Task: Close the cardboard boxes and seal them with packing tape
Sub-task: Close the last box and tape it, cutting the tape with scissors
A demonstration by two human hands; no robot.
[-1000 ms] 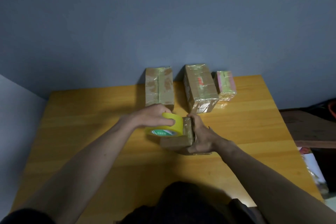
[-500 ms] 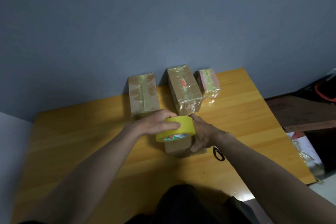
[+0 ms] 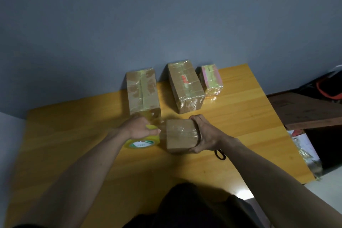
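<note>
Near the middle of the wooden table (image 3: 74, 135), your right hand (image 3: 205, 135) wraps the right end of the small cardboard box (image 3: 180, 135), fingers curled over the far edge and thumb under the near one. That grip braces the box against the pull. Your left hand (image 3: 140, 127) grips the yellow tape roll (image 3: 141, 140) just left of the box, roll tilted on the tabletop, a clear band stretched from it across the box top. Keeping the roll low and close lets the strip lie flat. Black scissors (image 3: 220, 154) sit just right of your right wrist, handy for cutting. Along the far edge stand three taped boxes: the left box (image 3: 142, 92), the middle box (image 3: 186, 87), and the pink-sided box (image 3: 211, 79) toward the far right corner, parked clear of the work.
</note>
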